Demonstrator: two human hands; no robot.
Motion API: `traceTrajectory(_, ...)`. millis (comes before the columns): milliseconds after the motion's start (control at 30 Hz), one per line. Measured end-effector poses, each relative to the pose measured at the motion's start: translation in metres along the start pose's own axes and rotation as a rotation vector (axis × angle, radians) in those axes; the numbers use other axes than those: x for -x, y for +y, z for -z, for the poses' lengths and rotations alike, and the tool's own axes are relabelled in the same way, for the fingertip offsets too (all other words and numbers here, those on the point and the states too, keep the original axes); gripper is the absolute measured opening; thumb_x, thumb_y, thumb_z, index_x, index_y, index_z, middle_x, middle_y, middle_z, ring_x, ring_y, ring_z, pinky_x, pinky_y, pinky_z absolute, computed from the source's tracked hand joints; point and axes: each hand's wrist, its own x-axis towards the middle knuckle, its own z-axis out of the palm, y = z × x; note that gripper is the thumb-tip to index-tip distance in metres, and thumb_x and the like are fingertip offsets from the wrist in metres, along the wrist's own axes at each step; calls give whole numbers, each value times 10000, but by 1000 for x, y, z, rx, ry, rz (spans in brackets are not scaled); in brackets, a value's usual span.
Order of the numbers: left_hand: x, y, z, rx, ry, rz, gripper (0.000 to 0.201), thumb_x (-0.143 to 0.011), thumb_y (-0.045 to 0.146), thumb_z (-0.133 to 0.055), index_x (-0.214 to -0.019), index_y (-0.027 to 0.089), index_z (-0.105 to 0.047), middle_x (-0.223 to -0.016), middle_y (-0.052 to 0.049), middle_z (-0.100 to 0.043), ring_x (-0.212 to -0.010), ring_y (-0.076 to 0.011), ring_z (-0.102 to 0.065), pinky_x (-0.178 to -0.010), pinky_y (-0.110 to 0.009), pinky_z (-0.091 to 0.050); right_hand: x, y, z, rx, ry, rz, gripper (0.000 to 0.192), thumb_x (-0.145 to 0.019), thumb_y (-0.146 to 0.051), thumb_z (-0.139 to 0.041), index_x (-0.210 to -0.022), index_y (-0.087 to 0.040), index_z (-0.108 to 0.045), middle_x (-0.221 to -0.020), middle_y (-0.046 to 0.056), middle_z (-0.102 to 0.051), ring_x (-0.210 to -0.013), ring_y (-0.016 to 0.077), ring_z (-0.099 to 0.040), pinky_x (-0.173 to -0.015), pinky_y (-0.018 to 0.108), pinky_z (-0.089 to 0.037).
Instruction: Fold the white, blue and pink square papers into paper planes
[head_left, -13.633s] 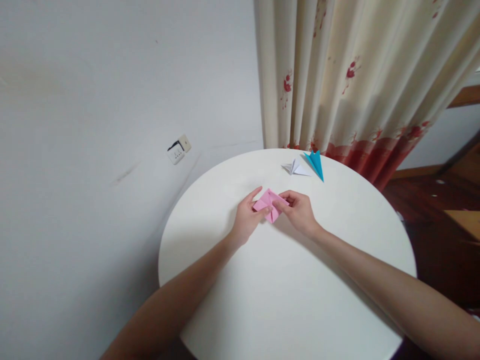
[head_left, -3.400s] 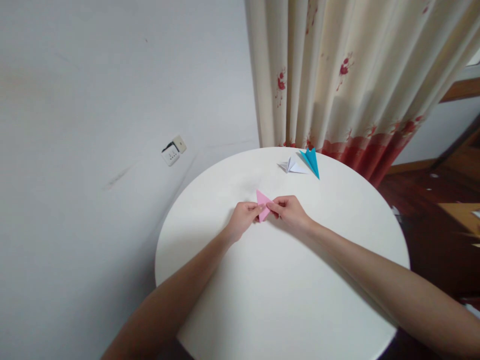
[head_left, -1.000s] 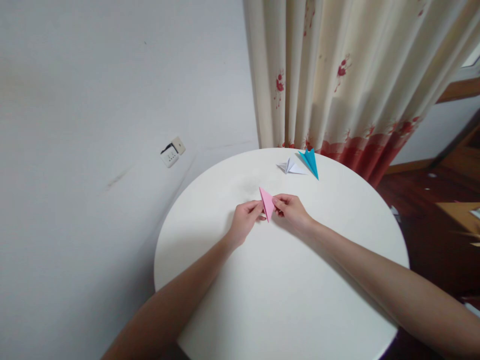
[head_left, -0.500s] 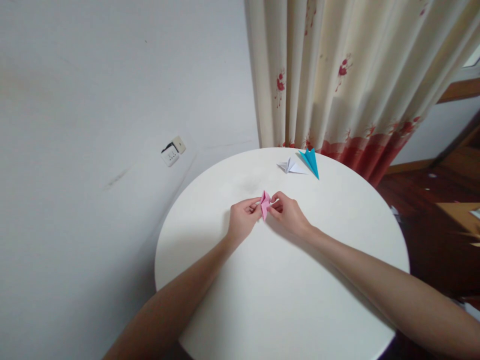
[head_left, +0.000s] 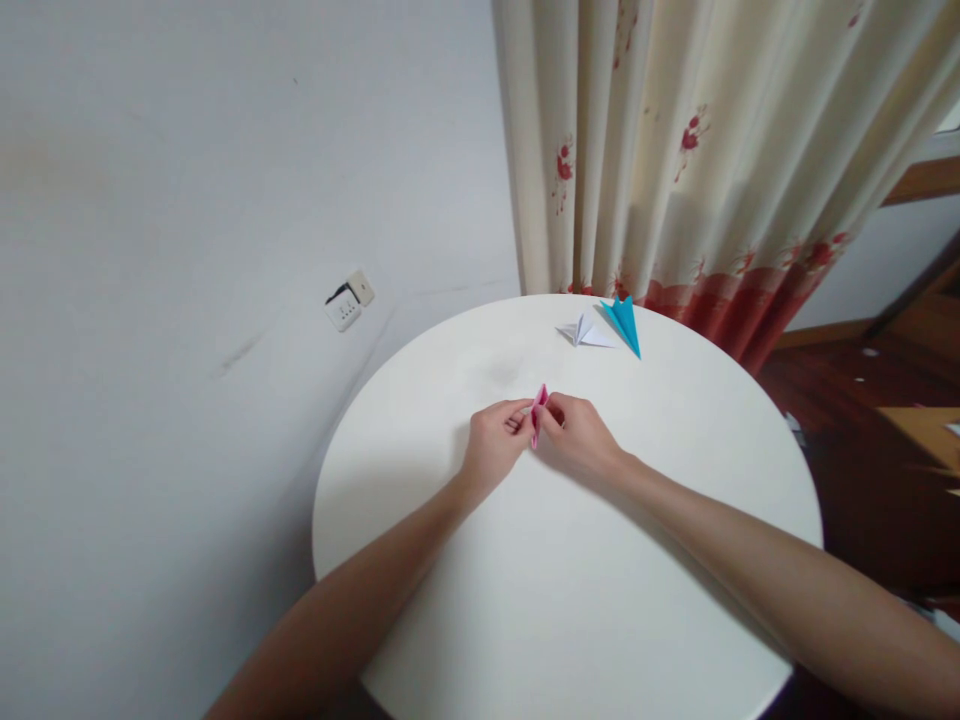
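A small piece of pink folded paper (head_left: 541, 394) stands on edge between the hands over the middle of the table, seen as a narrow, crisp-creased sliver, deeper pink inside its fold; fingers hide much of it. The left hand (head_left: 493, 435) pinches its left side, and the right hand (head_left: 581, 425) grips its right, fingers curled. The round table (head_left: 585, 580) is smooth, matt white. Toward its far edge lie a spiky white folded paper (head_left: 589, 335) and, just right, a pointed, pleated blue paper (head_left: 624, 325). Beyond, a cream curtain (head_left: 622, 130) with red flowers hangs in soft folds.
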Motion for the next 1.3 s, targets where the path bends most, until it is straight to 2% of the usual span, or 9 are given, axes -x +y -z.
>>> traceTrajectory(167, -2, -1, 3, -130, 53, -45, 256, -801, 143, -599, -1011, 151, -745, -853, -71, -735, -633, -126, -651, -609, -214, -530, 0, 2, 1, 69, 41, -52, 219, -886, -294, -496, -741, -178, -612, -665, 35, -655, -567, 131, -514, -551, 256, -304)
traceTrajectory(300, -3, -3, 5, -96, 70, -27, 241, -807, 160, -608, -999, 154, -753, -845, -67, -730, -627, -125, -644, -606, -216, -524, -2, 8, -3, -186, 39, -58, 162, -868, -250, -511, -951, -180, -632, -649, 10, -666, -544, 134, -576, -533, 232, -375)
traceTrajectory(533, -6, -12, 1, 390, -18, 233, 393, -849, 373, -639, -1176, 166, -706, -1094, -97, -726, -871, -210, -705, -780, -340, -592, -7, 16, -7, -572, 76, -3, 288, -884, -353, -561, -1021, -138, -697, -822, 85, -716, -634, 170, -646, -583, 281, -520)
traceTrajectory(767, -7, -3, 4, 693, 23, 347, 333, -787, 373, -697, -1009, 129, -742, -987, -110, -741, -862, -203, -701, -862, -396, -571, -5, 13, -2, -500, 103, 136, 298, -869, -239, -526, -1060, -167, -743, -926, 84, -654, -709, 153, -628, -610, 281, -517)
traceTrajectory(933, -6, 4, 5, 657, 55, 341, 410, -637, 291, -853, -982, 141, -692, -899, -70, -734, -792, -159, -690, -805, -311, -550, -3, 7, -1, -480, 90, 170, 222, -872, -313, -589, -952, -181, -748, -921, 78, -656, -805, 173, -623, -644, 276, -503)
traceTrajectory(1033, -6, 7, 3, 655, 42, 325, 575, -616, 272, -867, -1130, 160, -633, -874, -54, -735, -781, -161, -692, -794, -308, -541, -5, 8, -3, -533, 146, 95, 308, -820, -339, -657, -1082, -179, -683, -860, 44, -664, -748, 161, -613, -634, 268, -491)
traceTrajectory(1100, -6, 7, 2, 647, 31, 323, 623, -610, 272, -869, -1169, 160, -619, -870, -56, -737, -782, -166, -692, -786, -307, -536, -6, 9, -5, -553, 129, 37, 325, -807, -363, -664, -1063, -162, -671, -800, 32, -671, -695, 154, -597, -609, 261, -471)
traceTrajectory(1200, -6, 4, 2, 586, 9, 325, 445, -629, 319, -852, -998, 127, -692, -859, -73, -736, -762, -167, -680, -758, -291, -525, -7, 11, -5, -508, 73, 12, 247, -817, -386, -636, -830, -147, -696, -755, 48, -690, -659, 152, -577, -598, 258, -438)
traceTrajectory(1300, -6, 3, 4, 478, -14, 311, 337, -683, 393, -807, -865, 121, -727, -794, -64, -725, -692, -155, -646, -665, -262, -496, -6, 11, -5, -499, 40, 8, 256, -794, -399, -650, -755, -148, -686, -710, 39, -677, -632, 146, -551, -582, 251, -407)
